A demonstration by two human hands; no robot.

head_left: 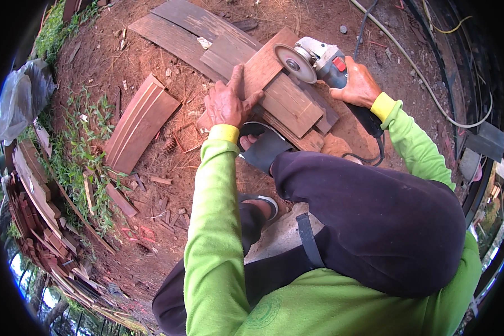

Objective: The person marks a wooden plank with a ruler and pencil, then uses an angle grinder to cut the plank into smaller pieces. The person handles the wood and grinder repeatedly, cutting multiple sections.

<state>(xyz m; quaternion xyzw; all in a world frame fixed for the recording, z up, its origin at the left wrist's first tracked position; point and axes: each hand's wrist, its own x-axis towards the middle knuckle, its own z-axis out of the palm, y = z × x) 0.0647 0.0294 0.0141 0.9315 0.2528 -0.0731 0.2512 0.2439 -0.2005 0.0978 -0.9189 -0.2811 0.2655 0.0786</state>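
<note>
Left hand [225, 103] laid flat, palm down, on a reddish wooden board [266, 67]; fingers [238, 75] extended and spread, pressing rather than gripping, index pointing up along the board's face. Right hand [357, 84] clenched around the body of an angle grinder [319, 59], thumb and fingers wrapped over the grey housing just behind the red switch. Grinder disc [290, 63] tilted, positioned just beyond the left fingertips and to their right, at the board's upper right edge; actual contact between disc and wood not discernible. Shorter wooden block [288, 103] stacked directly right of the left thumb, overlapping further planks beneath. Black power cord [369, 17] running away beyond the right knuckles toward the top edge. Sandalled foot [260, 143] planted immediately below the left wrist, against the stacked pieces. Curved wooden slat [140, 120] lying well left of the left hand on red earth strewn with chips. Larger grey planks [179, 31] lying beyond the left fingertips, upper left. Stack of offcuts [33, 207] far to the left, past a strip of green weeds [78, 162].
</note>
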